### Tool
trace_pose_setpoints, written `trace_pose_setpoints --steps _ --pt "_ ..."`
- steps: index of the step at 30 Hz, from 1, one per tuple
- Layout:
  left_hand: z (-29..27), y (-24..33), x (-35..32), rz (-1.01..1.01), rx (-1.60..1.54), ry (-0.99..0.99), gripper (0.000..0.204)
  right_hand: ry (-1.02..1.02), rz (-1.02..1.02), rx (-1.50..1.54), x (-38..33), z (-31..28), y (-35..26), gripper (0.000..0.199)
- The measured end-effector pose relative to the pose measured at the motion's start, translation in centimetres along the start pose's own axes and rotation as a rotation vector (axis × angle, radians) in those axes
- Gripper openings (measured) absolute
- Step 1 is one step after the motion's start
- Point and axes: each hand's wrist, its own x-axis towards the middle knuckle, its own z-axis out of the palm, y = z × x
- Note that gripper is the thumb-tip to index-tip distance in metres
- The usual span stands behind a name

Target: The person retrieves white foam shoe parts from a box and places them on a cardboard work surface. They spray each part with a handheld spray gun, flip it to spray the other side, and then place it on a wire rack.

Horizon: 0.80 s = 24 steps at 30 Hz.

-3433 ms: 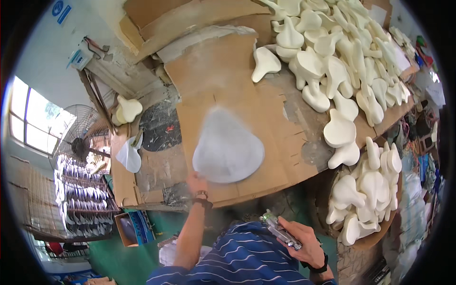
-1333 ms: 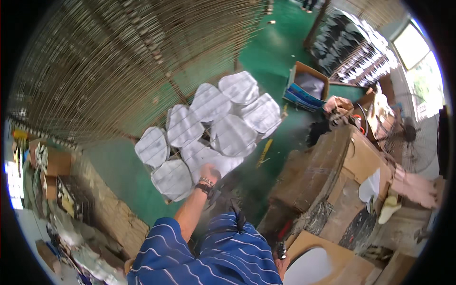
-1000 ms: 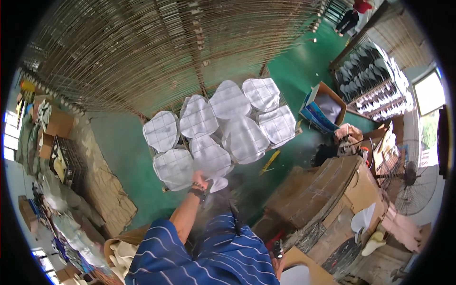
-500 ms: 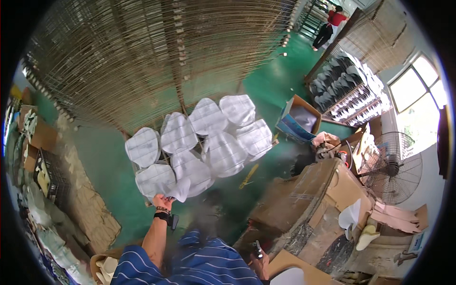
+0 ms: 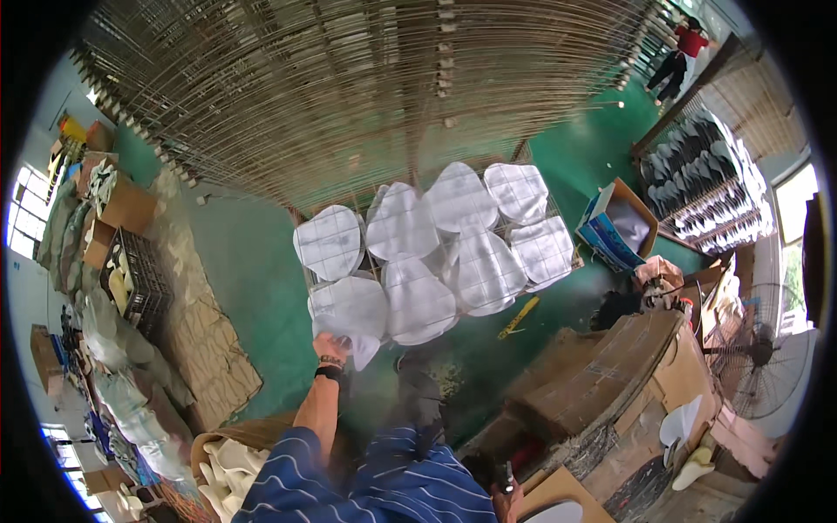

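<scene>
A wire-mesh rack (image 5: 568, 258) in front of me carries two rows of white, rounded, sheet-like pieces. At its near left corner my left hand (image 5: 330, 345) is closed on the edge of a small white sheet-like piece (image 5: 364, 352), which hangs past the rack's near edge. Right beside it lies a larger white rounded piece (image 5: 351, 302). My fingertips are partly hidden. Low in the picture, my right hand (image 5: 506, 506) is closed around a slim dark handheld tool (image 5: 509, 476) that points upward; its kind is unclear.
Raised wire racks (image 5: 366, 105) fan out above the far side. Cardboard (image 5: 602, 366) covers a bench at right, near a caged fan (image 5: 760, 352) and a blue box (image 5: 610, 228). A bin of white pieces (image 5: 231, 466) stands by my left arm. A person in red (image 5: 689, 42) stands far off.
The whole scene has shifted rightward in the picture as my head turned left. The small white piece by my left hand now hangs lower. Both hands keep their holds.
</scene>
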Motion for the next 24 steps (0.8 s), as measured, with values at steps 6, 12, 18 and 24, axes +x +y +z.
trace_pose_setpoints --steps 6,12,18,24 --pt "4.8 6.0 8.4 0.132 -0.286 0.142 0.011 -0.116 0.143 0.057 0.9 0.3 -5.2 0.046" --pt "14.0 12.5 10.4 0.334 -0.472 -0.089 0.011 -0.218 0.297 0.101 5.4 2.9 -13.6 0.057" --pt "15.2 5.1 19.3 0.306 -0.677 -0.060 0.007 -0.243 0.225 0.015 10.9 3.2 -8.8 0.076" --pt "11.5 -12.1 27.8 0.083 1.533 -0.300 0.034 -0.250 0.397 0.122 11.7 4.6 -16.2 0.069"
